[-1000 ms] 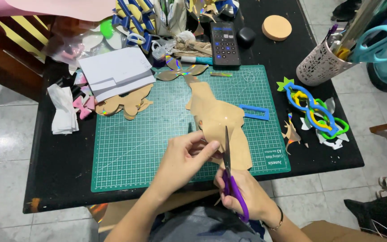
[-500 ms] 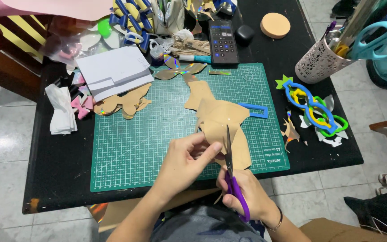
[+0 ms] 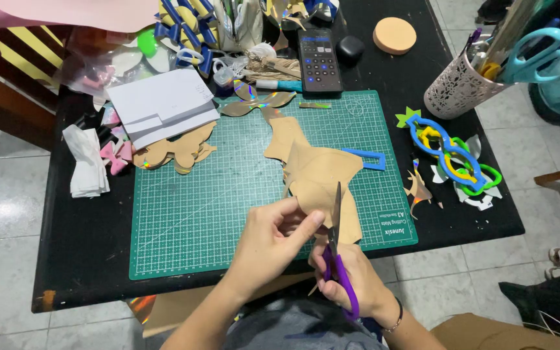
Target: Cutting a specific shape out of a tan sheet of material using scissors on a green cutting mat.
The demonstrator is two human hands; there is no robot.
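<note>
Cutting: your right hand [image 3: 348, 275] grips purple scissors [image 3: 336, 249], blades nearly closed.
Left hand: your left hand [image 3: 273, 236] pinches the tan card sheet [image 3: 322, 178], centre frame, over the green cutting mat [image 3: 228, 194].
Risk: thumb close beside the blade; a nick seems likely if the card slips.

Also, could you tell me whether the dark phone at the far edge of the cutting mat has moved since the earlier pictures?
No. The dark phone lies at the same spot, just beyond the far edge of the green cutting mat.
</note>
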